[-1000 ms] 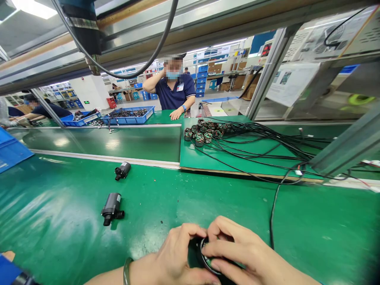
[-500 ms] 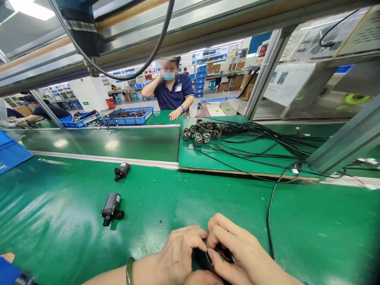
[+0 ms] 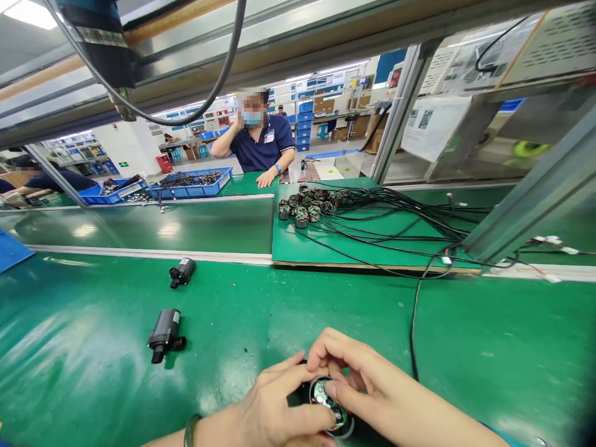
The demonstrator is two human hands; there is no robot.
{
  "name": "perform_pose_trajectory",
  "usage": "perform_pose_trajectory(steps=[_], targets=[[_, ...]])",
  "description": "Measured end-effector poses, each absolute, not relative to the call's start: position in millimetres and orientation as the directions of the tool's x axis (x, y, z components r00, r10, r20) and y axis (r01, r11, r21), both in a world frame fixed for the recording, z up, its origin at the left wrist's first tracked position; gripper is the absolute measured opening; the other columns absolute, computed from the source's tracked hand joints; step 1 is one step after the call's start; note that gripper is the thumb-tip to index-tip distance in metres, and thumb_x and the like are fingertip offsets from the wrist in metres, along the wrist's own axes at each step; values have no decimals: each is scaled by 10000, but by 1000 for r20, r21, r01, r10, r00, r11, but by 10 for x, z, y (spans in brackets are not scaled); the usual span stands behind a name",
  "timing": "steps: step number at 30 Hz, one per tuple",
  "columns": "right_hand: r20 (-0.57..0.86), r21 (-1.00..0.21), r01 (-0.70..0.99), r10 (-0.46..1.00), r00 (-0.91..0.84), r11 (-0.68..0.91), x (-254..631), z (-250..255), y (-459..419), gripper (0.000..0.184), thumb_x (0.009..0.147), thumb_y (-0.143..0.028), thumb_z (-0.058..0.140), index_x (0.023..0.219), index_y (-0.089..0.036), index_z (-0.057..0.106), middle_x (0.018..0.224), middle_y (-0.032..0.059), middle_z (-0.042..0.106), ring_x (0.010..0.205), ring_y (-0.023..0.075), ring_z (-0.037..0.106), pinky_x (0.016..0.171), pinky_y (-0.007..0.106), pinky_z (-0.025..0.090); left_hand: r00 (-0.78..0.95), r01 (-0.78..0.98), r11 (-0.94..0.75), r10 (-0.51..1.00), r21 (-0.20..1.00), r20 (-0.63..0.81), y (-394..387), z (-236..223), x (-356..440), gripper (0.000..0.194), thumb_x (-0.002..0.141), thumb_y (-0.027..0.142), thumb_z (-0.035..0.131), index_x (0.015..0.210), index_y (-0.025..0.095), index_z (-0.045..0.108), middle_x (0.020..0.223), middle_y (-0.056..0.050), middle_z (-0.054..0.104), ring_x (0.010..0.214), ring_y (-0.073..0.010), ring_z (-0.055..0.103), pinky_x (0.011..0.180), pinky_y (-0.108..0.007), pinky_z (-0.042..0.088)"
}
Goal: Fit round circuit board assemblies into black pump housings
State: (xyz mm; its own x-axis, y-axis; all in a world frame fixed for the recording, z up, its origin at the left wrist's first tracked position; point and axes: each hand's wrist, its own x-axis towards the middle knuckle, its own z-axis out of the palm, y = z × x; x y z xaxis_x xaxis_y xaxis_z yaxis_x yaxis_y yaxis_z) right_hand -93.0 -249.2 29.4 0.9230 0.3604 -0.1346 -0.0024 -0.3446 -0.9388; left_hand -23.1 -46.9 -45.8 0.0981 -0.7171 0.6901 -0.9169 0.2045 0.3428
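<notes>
Near the bottom edge, my left hand point(image 3: 274, 400) is wrapped around a round black pump housing point(image 3: 345, 431), its open end facing up. A green circuit board point(image 3: 320, 391) shows inside the housing's rim. Bent over it from the other side is my right hand point(image 3: 365, 382), thumb pressed on the board and fingers curled at the rim. My hands hide the housing's lower part. To the left, two black pumps lie on the green bench: a nearer pump point(image 3: 165, 332) and a farther pump point(image 3: 182, 273).
Several wired motor cores point(image 3: 308, 206) are heaped on a raised green board point(image 3: 298, 248), their black cables point(image 3: 395, 205) trailing right. One cable point(image 3: 413, 323) hangs toward my right arm. A metal post point(image 3: 521, 161) slants on the right. Across the line sits a masked co-worker point(image 3: 261, 146) beside a blue tray point(image 3: 190, 189).
The housing has turned so its open end and green board now show. My right thumb has come onto the board, and my left fingers have shifted around the rim. The view has shifted slightly.
</notes>
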Motion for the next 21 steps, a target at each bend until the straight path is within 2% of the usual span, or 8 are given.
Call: perform_pose_trajectory(steps=[3, 6, 9, 13, 16, 21], targets=[[-116, -944, 1, 335, 935, -330, -944, 257, -2468, 186, 900, -110, 439, 1062, -135, 526, 1023, 48, 482, 859, 133, 419, 777, 261, 358, 75, -906, 237, -725, 350, 685, -482, -386, -224, 342, 978, 349, 607, 1242, 183, 466, 1363, -186, 486, 1279, -278, 535, 1070, -494, 466], [-117, -939, 1, 322, 940, -344, -976, 211, -2453, 273, 869, -50, 394, 1085, -154, 525, 1023, 41, 473, 872, 135, 421, 790, 263, 356, 51, -911, 261, -698, 320, 714, -493, -326, -221, 309, 965, 290, 623, 1221, 157, 511, 1301, -211, 515, 1257, -299, 548, 1011, -458, 516], [-111, -930, 17, 324, 939, -368, -996, 190, -2450, 308, 877, -42, 382, 1116, -176, 522, 1038, 38, 461, 872, 133, 425, 794, 264, 361, 45, -920, 239, -726, 312, 686, -480, -340, -214, 287, 968, 309, 619, 1187, 150, 526, 1311, -225, 505, 1266, -316, 542, 1021, -508, 500], [-118, -921, 21, 331, 936, -389, -978, 229, -2448, 177, 936, -169, 438, 1094, -158, 517, 1003, 45, 447, 811, 125, 403, 758, 261, 356, 29, -926, 243, -715, 288, 698, -455, -414, -198, 305, 999, 328, 574, 1230, 151, 482, 1396, -224, 452, 1347, -297, 477, 1091, -504, 450], [-123, -929, 7, 327, 937, -370, -958, 263, -2445, 168, 960, -265, 459, 1062, -149, 525, 1001, 50, 462, 790, 123, 401, 733, 262, 352, 33, -922, 255, -698, 292, 715, -458, -443, -193, 356, 974, 338, 614, 1254, 161, 484, 1379, -224, 473, 1325, -307, 500, 1060, -507, 476], [-99, -958, 15, 380, 920, -287, -961, 234, -2448, 110, 951, -198, 438, 1010, -134, 505, 1047, 67, 448, 892, 140, 412, 782, 270, 343, 44, -899, 285, -698, 333, 715, -478, -417, -200, 349, 970, 324, 620, 1254, 173, 483, 1230, -198, 566, 1219, -294, 584, 1022, -549, 486]])
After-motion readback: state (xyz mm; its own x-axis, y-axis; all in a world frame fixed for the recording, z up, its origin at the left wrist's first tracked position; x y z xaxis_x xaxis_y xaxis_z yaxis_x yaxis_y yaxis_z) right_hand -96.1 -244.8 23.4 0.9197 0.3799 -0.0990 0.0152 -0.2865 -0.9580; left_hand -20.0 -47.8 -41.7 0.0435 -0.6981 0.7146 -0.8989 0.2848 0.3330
